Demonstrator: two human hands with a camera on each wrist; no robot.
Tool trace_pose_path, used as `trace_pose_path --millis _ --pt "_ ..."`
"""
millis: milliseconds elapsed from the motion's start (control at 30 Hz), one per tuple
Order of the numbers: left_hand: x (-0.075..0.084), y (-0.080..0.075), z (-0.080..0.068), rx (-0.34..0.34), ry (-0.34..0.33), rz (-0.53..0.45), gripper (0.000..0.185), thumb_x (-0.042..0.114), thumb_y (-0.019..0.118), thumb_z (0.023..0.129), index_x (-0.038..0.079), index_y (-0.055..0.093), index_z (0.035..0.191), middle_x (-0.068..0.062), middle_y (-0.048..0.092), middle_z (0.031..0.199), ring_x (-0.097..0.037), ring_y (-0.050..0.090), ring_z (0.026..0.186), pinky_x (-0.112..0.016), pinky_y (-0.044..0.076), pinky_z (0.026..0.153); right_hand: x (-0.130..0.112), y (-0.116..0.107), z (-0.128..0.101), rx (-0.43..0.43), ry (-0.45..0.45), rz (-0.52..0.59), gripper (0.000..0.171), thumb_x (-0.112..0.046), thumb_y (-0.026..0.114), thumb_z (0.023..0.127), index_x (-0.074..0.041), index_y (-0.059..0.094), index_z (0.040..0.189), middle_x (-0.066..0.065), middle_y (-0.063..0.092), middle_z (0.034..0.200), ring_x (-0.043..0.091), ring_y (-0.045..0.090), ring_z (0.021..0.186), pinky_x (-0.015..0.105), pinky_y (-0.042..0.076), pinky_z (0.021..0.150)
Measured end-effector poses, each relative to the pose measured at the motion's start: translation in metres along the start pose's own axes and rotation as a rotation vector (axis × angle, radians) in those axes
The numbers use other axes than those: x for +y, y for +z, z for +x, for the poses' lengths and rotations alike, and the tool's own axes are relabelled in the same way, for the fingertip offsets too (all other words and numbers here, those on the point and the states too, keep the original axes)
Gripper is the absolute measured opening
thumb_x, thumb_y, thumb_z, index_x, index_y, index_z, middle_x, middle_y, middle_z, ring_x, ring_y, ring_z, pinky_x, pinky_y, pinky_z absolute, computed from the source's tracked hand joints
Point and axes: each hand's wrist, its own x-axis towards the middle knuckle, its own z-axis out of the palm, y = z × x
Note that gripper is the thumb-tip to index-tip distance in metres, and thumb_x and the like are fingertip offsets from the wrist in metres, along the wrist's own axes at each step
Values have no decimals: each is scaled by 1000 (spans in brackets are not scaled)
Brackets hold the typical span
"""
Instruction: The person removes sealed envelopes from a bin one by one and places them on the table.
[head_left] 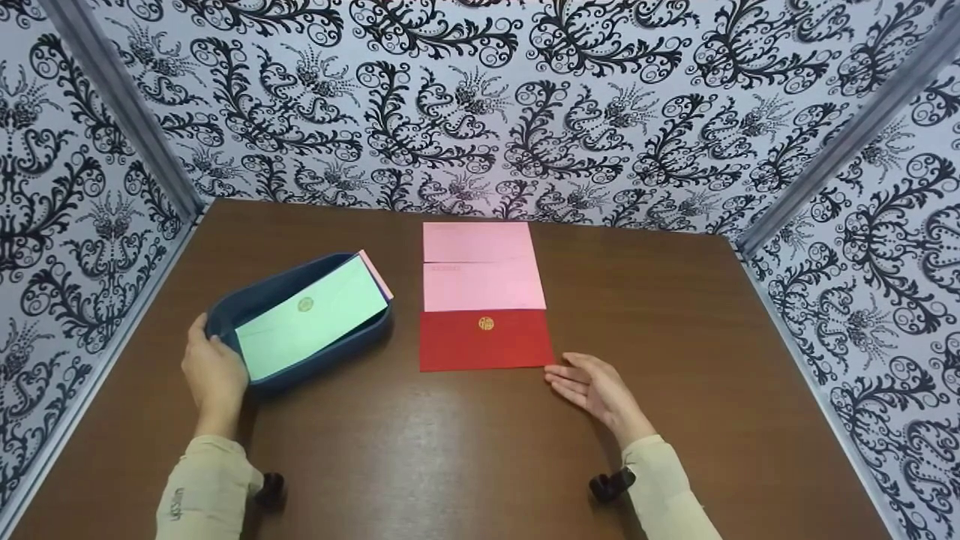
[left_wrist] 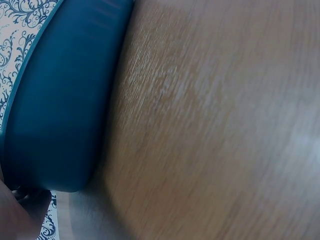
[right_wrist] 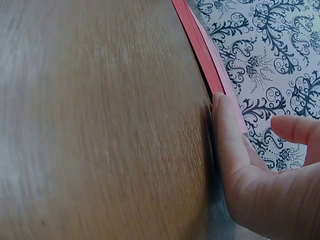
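My left hand grips the near left end of a dark blue tray, thumb over its rim. The tray's outer wall fills the left wrist view. A pale green envelope with a round seal leans inside the tray, and a pink one peeks out behind it. My right hand lies flat on the table with straight fingers. Its fingertips touch the lower right corner of a red envelope with a gold seal, seen edge-on as the red envelope in the right wrist view.
Two pink envelopes lie in a column just beyond the red one. The brown wooden table is boxed in by patterned black-and-white walls at the back and both sides.
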Motion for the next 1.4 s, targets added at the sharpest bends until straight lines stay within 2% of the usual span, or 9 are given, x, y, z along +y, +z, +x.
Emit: trace_pose_path --millis 300,600,900,1400 --pt "2 -1 -2 -4 -2 -3 52 12 21 107 6 20 158 -27 29 160 -47 31 145 -57 27 120 0 3 0 38 15 -31 42 -23 50 105 1 41 138 10 74 111 21 74 100 34 59 91" --pt "4 -2 -4 -7 -5 -5 52 14 20 107 7 19 159 -25 28 161 -47 30 146 -58 27 120 -2 6 -1 11 24 -46 38 -24 52 103 -1 47 133 5 76 104 19 74 97 33 60 89" --pt "5 -3 -4 -17 -17 -4 52 15 19 108 8 18 159 -24 26 162 -46 30 146 -59 27 120 -4 7 0 -19 22 -56 38 -25 54 103 0 49 132 4 76 103 17 73 96 32 59 89" --pt "4 -3 -5 -8 5 -7 52 13 20 107 6 19 159 -25 28 161 -47 31 146 -58 28 120 -6 12 1 -43 15 -59 37 -25 54 103 -1 52 131 1 76 101 14 73 95 30 59 90"
